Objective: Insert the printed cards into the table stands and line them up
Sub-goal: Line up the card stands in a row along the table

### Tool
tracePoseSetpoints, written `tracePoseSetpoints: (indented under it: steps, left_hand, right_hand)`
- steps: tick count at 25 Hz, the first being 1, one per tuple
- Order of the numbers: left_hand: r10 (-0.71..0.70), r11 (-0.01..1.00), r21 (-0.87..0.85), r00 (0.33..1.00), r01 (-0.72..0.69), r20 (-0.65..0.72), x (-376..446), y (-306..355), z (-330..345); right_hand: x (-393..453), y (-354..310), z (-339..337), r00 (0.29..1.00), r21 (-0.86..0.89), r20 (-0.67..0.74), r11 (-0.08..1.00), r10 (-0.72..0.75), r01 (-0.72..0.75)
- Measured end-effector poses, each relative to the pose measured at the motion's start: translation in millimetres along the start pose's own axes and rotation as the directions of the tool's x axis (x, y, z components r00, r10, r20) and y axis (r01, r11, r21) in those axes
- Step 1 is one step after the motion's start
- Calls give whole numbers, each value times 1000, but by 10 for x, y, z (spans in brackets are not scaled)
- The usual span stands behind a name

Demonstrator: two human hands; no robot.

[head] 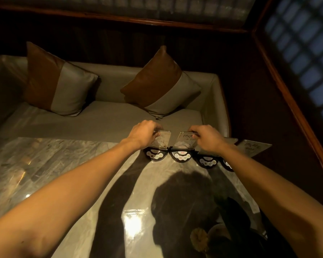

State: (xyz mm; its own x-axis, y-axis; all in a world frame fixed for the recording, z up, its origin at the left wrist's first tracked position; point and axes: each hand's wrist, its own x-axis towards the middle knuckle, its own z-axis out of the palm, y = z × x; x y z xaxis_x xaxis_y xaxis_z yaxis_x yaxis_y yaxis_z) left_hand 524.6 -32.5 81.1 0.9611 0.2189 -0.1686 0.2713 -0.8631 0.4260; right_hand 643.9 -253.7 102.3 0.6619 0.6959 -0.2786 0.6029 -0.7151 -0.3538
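I am in the lining-up step, I think. Four table stands are in a row near the far edge of the table point(67, 175), a little right of the middle of the frame, and each one seems to carry a clear panel with a printed card already.

My left hand point(143, 135) holds the first stand point(155, 155) by its panel; the fingers curl over the top edge and the thumb is behind, so the grip pinches the panel. My right hand point(207, 138) does the same with the second stand point(181, 156): its fingertips close on the upper right corner of the printed card point(186, 140). These two black half-round bases touch each other at the corners. The third stand point(207, 162) is just beside the second, partly under my right wrist, and the fourth stand point(250, 148) is at the right end, its base mostly hidden by my forearm.

Both arms are stretched long and forward from the lower corners of the frame, wrists a little bent down, palms toward each other.

For the next move I judge that small care is needed: to turn the two panels until they face the same way as the others, and to keep the bases in one line without pushing the neighbours. If the card is fully down in its slot, I cannot tell.

Behind the table is a sofa point(104, 116) with two cushions.
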Motion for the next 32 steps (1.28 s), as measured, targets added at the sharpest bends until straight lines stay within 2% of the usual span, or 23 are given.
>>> tracePoseSetpoints:
  steps: [24, 32]
  left_hand:
    - [20, 1000, -9, 1000, -20, -2, 12, -56, -54]
    - [-2, 997, -72, 1000, 1, -4, -33, -66, 25]
  right_hand:
    - [37, -49, 23, 999, -3, 1, 999, -34, 34]
    - [23, -38, 47, 999, -32, 26, 999, -29, 30]
